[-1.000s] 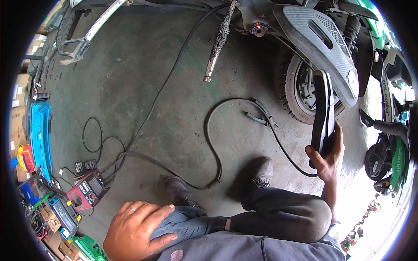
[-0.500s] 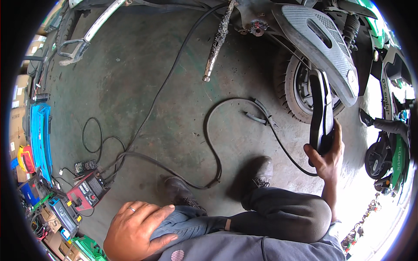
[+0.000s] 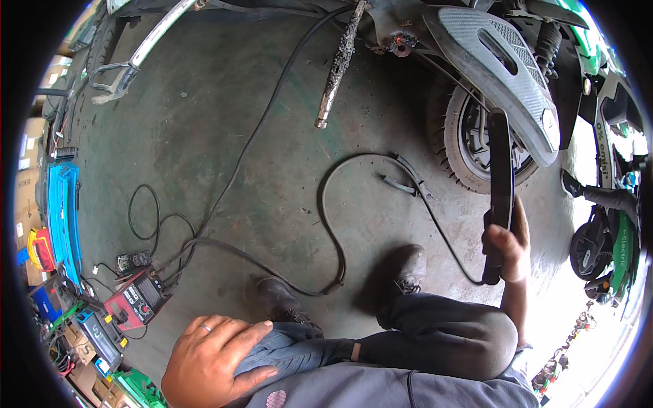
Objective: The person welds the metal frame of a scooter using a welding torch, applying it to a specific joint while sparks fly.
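My right hand (image 3: 511, 248) is wrapped round the lower part of a long black curved piece (image 3: 502, 170), held upright and seen nearly edge-on, so I cannot tell its kind. The upper end overlaps the view of a scooter wheel (image 3: 466, 146). A black cable (image 3: 449, 234) runs up to the piece's lower end and passes out of sight there. My left hand (image 3: 218, 357), with a ring, rests on my left knee, fingers stretched out and holding nothing. Beyond, a small red glow shows on a rusty metal bracket (image 3: 403, 45) under the scooter frame.
A red welding machine (image 3: 139, 299) stands left, its cables winding across the floor. A clamp (image 3: 398, 185) lies ahead of my right shoe (image 3: 410, 265). A rough blackened metal tube (image 3: 338, 71) juts from the frame. Boxes (image 3: 28, 194) line the left; other scooters (image 3: 615, 238) stand right.
My right hand has turned the black piece, which now shows a narrower, darker edge and sits slightly lower. The glow on the bracket looks brighter. My left hand has stayed put.
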